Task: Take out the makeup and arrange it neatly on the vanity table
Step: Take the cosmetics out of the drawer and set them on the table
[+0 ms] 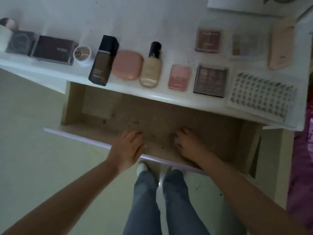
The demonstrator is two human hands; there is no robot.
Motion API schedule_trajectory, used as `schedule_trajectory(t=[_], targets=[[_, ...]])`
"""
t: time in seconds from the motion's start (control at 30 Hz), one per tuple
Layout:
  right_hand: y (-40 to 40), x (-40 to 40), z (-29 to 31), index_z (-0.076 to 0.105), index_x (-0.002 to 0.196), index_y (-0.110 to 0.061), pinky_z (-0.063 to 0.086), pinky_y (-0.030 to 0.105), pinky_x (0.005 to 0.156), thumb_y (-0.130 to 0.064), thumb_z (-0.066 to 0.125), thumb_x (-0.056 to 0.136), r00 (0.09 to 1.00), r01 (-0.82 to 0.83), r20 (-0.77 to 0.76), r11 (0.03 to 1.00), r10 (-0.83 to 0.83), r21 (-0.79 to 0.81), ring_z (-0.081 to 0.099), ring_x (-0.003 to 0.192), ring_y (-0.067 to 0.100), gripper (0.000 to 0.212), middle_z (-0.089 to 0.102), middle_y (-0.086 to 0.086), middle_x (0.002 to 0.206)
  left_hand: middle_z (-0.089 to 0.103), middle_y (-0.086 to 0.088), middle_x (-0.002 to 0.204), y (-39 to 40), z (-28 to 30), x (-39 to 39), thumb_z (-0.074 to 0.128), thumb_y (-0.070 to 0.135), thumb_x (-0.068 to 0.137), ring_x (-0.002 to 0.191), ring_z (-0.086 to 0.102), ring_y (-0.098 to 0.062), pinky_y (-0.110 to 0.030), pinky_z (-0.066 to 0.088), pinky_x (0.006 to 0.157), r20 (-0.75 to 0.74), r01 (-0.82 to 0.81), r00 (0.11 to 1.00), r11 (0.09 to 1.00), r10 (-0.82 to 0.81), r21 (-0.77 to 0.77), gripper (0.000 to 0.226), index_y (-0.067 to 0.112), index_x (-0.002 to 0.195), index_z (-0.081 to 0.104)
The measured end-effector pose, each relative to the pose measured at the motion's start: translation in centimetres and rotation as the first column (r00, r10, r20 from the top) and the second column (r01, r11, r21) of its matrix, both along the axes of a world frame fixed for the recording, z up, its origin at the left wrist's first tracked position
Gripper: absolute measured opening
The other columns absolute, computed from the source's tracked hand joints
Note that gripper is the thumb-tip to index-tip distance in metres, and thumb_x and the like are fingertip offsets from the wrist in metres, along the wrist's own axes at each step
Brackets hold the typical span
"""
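The white vanity table carries a row of makeup: a dark square foundation bottle, a pink compact, a pale foundation bottle, a pink blush, a dark eyeshadow palette, a lash tray, a brown palette, a clear case and a peach case. Below, the wooden drawer stands pulled out and holds only specks. My left hand rests on the drawer's front edge. My right hand lies inside the drawer, fingers loosely bent, holding nothing.
At the table's left are a dark brown box, a grey box and a small round jar. My legs in grey trousers stand right under the drawer front. A purple cloth lies at the right edge.
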State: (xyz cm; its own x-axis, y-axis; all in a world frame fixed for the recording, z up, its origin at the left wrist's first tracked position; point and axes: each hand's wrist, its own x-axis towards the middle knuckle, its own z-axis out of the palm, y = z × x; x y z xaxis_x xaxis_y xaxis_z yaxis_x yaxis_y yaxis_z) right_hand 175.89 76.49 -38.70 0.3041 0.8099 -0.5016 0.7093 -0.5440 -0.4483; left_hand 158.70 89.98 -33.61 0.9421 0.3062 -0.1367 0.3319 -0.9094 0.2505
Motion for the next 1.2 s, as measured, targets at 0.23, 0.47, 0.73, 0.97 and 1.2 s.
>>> schedule_trajectory(t=[0.23, 0.47, 0.73, 0.97, 1.2], targets=[[0.8, 0.5, -1.9, 0.059, 0.109, -0.006, 0.041, 0.035, 0.096, -0.015, 0.052, 0.088, 0.993, 0.037, 0.121, 0.969, -0.008, -0.244, 0.052, 0.108, 0.030, 0.024, 0.055, 0.017, 0.119, 0.060, 0.000, 0.051, -1.1, -0.5, -0.7, 0.039, 0.026, 0.081, 0.047, 0.056, -0.022, -0.021, 0.041, 0.049, -0.035, -0.083, 0.996, 0.993, 0.086, 0.084, 0.038, 0.017, 0.052, 0.061], [-0.9, 0.1, 3.8, 0.061, 0.107, -0.007, 0.034, 0.018, 0.074, -0.014, 0.047, 0.092, 1.000, 0.020, -0.021, 0.999, -0.020, -0.035, 0.059, 0.098, 0.025, 0.021, 0.063, 0.013, 0.109, 0.062, 0.007, 0.058, -1.3, -0.2, -1.8, 0.034, 0.034, 0.081, 0.053, 0.058, -0.015, -0.020, 0.044, 0.055, -0.114, 0.000, 0.993, 0.998, 0.007, 0.064, 0.040, 0.021, 0.058, 0.064], [4.7, 6.1, 13.8, 0.055, 0.121, 0.000, 0.035, 0.020, 0.082, -0.001, 0.053, 0.088, 0.986, 0.135, 0.039, 0.916, -0.161, 0.377, 0.055, 0.102, 0.029, 0.034, 0.060, 0.019, 0.114, 0.066, -0.019, 0.108, 5.4, 5.1, 6.3, 0.047, 0.023, 0.085, 0.101, 0.063, -0.035, -0.042, 0.050, 0.084, 0.403, -0.118, 0.914, 0.984, 0.053, 0.136, 0.032, 0.005, 0.101, 0.069], [11.7, 13.2, 14.9, 0.055, 0.122, -0.002, 0.032, 0.021, 0.088, -0.002, 0.054, 0.087, 0.936, 0.245, 0.126, 0.866, -0.329, 0.435, 0.054, 0.105, 0.030, 0.036, 0.058, 0.020, 0.116, 0.014, -0.009, 0.155, 10.1, 5.1, 13.5, 0.030, 0.039, 0.096, 0.144, 0.004, -0.024, -0.038, 0.004, 0.113, 0.079, -0.199, 0.979, 0.972, 0.190, 0.128, 0.054, 0.019, 0.145, 0.021], [17.6, 16.0, 13.2, 0.061, 0.110, -0.001, 0.040, 0.026, 0.089, -0.002, 0.048, 0.089, 0.950, 0.227, 0.123, 0.907, -0.286, 0.356, 0.055, 0.107, 0.027, 0.025, 0.062, 0.016, 0.115, 0.027, -0.001, 0.152, 10.2, 4.0, 13.5, 0.022, 0.036, 0.098, 0.144, 0.012, -0.019, -0.031, -0.004, 0.109, 0.077, -0.179, 0.982, 0.982, 0.174, 0.061, 0.050, 0.023, 0.146, 0.018]])
